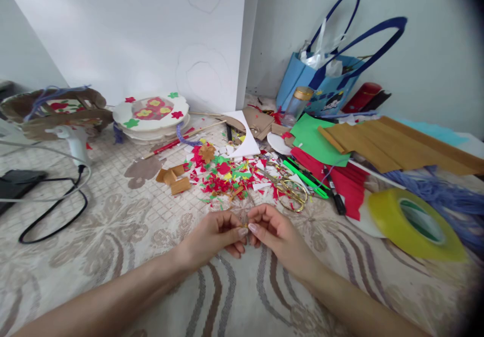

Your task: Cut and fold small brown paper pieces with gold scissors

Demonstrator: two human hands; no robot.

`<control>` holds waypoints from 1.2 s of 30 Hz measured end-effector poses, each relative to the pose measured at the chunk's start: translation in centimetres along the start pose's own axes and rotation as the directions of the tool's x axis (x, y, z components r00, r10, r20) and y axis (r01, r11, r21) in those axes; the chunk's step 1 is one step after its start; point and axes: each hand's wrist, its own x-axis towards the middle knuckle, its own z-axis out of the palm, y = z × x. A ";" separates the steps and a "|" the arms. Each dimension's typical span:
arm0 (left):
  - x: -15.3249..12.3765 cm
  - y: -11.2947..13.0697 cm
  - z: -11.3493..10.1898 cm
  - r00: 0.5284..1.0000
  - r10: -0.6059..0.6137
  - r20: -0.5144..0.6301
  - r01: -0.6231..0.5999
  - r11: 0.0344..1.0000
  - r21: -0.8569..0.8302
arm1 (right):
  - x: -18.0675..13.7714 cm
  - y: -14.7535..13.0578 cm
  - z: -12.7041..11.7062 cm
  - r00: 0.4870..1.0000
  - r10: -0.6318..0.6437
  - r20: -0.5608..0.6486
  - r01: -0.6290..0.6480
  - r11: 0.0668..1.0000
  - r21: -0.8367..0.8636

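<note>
My left hand [223,233] and my right hand [268,228] meet low over the patterned tablecloth, thumbs and fingertips pinched together. Between them is a tiny golden-brown piece [245,226], mostly covered by the fingertips, so its exact kind is unclear. Just beyond lies a heap of red, green, white and yellow paper scraps [223,176]. Gold-handled scissors [293,194] rest at the heap's right side. Folded brown paper pieces [179,186] sit to the left, and a brown paper flower [206,153] lies on top of the scraps.
Wide yellow tape [389,216] stands at the right near blue yarn [442,188] and brown paper [404,145]. A blue tote bag [317,82] is behind. At the left are a decorated round piece [124,113], a white glue gun [77,145] and a black cable [53,239].
</note>
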 end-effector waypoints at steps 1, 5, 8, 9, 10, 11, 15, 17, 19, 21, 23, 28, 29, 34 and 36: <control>0.0 -0.1 -0.1 1.000 -0.006 0.001 0.006 1.000 -0.001 | 0.0 -0.1 0.0 1.000 -0.003 -0.010 0.003 1.000 -0.007; 0.1 -0.1 -0.3 0.999 -0.015 0.031 0.015 1.000 -0.015 | -0.1 -0.2 -0.1 1.000 -0.005 -0.030 0.004 0.999 -0.032; 0.1 0.0 -0.2 0.999 -0.024 0.029 0.024 1.000 -0.006 | -0.1 0.0 -0.1 0.999 -0.026 -0.024 0.025 0.999 -0.042; 0.0 0.1 -0.1 0.999 -0.032 0.018 0.032 0.999 -0.002 | -0.2 0.1 -0.1 0.999 -0.039 -0.020 0.039 0.998 -0.043; 0.0 0.1 0.0 0.999 -0.040 0.005 0.040 0.999 -0.001 | -0.2 0.2 -0.1 0.999 -0.052 -0.016 0.051 0.998 -0.045; 0.0 0.1 0.0 0.999 -0.043 -0.010 0.043 0.999 0.000 | -0.2 0.2 -0.1 0.998 -0.062 -0.013 0.061 0.997 -0.050; -0.1 0.2 0.2 1.000 -0.010 -0.026 0.011 0.999 0.031 | -0.3 0.1 0.0 0.998 -0.064 -0.003 0.064 0.995 -0.080; -0.2 0.1 0.2 1.000 0.009 -0.018 -0.007 0.998 0.060 | -0.3 0.0 0.1 0.998 -0.058 0.015 0.059 0.995 -0.084; -0.2 0.0 0.1 1.000 0.026 -0.016 -0.025 0.997 0.075 | -0.3 0.0 0.1 0.998 -0.052 0.031 0.054 0.995 -0.078; -0.2 -0.1 0.0 0.999 0.052 -0.013 -0.051 0.996 0.071 | -0.3 0.1 0.1 0.998 -0.045 0.041 0.048 0.996 -0.073; -0.2 -0.1 0.0 0.998 0.069 -0.005 -0.069 0.996 0.054 | -0.3 0.2 0.0 0.998 -0.039 0.046 0.042 0.996 -0.082; -0.1 -0.2 0.0 0.996 0.087 0.020 -0.088 0.996 0.023 | -0.3 0.3 0.1 0.998 -0.032 0.053 0.037 0.993 -0.111; -0.1 -0.3 0.0 0.995 0.092 0.030 -0.093 0.996 0.020 | -0.3 0.3 0.2 0.998 -0.034 0.056 0.040 0.993 -0.107; -0.1 -0.5 0.1 0.995 0.100 0.028 -0.101 0.995 0.015 | -0.4 0.3 0.2 0.998 -0.007 0.056 0.013 0.995 -0.098; -0.1 -0.5 0.1 0.995 0.103 0.011 -0.103 0.995 0.017 | -0.4 0.3 0.2 0.999 -0.002 0.054 0.007 0.996 -0.091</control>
